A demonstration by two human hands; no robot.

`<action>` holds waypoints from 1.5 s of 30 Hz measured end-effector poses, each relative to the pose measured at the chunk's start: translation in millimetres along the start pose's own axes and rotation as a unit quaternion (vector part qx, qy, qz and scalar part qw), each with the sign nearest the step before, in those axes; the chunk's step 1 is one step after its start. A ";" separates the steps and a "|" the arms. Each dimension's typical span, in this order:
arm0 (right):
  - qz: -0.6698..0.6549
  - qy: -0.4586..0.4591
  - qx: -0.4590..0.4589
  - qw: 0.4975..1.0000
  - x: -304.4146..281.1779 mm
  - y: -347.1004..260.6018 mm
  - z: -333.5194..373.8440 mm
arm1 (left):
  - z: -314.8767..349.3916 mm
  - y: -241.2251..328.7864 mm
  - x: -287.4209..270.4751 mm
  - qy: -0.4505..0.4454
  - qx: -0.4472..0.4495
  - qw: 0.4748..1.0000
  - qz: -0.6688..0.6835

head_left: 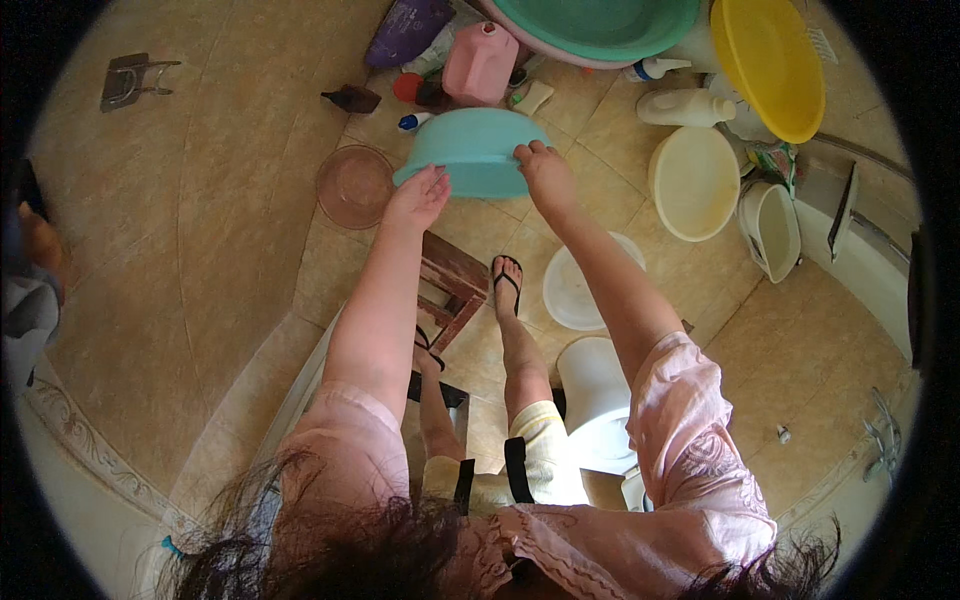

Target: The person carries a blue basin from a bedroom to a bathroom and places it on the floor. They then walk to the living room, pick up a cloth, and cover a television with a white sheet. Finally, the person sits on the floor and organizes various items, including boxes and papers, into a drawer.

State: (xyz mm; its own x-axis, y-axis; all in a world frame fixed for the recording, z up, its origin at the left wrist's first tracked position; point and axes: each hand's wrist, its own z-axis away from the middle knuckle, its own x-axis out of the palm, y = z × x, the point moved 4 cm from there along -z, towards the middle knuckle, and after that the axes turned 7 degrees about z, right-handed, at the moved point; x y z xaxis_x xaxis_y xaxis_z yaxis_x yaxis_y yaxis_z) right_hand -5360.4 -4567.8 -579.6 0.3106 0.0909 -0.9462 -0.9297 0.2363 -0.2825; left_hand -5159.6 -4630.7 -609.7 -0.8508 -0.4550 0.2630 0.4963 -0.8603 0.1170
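Note:
A turquoise basin (480, 135) is in front of me, tilted so that its rounded side shows. My right hand (548, 178) pinches its rim at the right, fingers bent over the edge. At the basin's left end my left hand (418, 198) overlaps the rim, palm showing and fingers stretched out; no grip on the basin is visible there. Whether the basin touches the floor, I cannot tell. Just left of it lies a round brownish-pink lid or shallow bowl (355, 187).
A wooden stool (450, 285) stands by my feet. At right are a white lid (570, 288), a white bucket (590, 375), a cream basin (695, 185) and a yellow basin (770, 70). A pink jug (480, 65) and a green tub (600, 25) stand beyond.

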 end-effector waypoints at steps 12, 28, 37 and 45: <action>-0.127 -0.060 0.043 0.989 25.7 3.3 -13.5 | 95.6 -45.9 -80.4 -0.058 0.034 0.995 -0.067; -0.086 -0.269 -0.165 0.945 -152.7 -223.0 226.5 | 417.4 -98.1 -175.2 0.150 0.348 0.716 -0.586; 0.053 -0.242 -0.574 0.780 -234.9 -380.3 360.9 | 602.8 -189.0 -296.7 0.476 0.286 0.724 -0.410; -0.112 -0.317 -0.693 0.637 -265.6 -455.3 483.2 | 688.7 -258.9 -342.0 0.616 0.290 0.699 -0.219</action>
State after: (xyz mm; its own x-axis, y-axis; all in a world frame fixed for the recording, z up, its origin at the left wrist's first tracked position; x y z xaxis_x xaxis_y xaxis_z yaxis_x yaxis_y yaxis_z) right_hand -4924.0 -4232.0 -123.4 0.0754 0.6812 -0.7282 0.0073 -0.7306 -0.6828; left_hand -4878.0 -4093.9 -70.4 -0.2702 -0.3370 -0.9019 -0.1760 -0.9037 0.3904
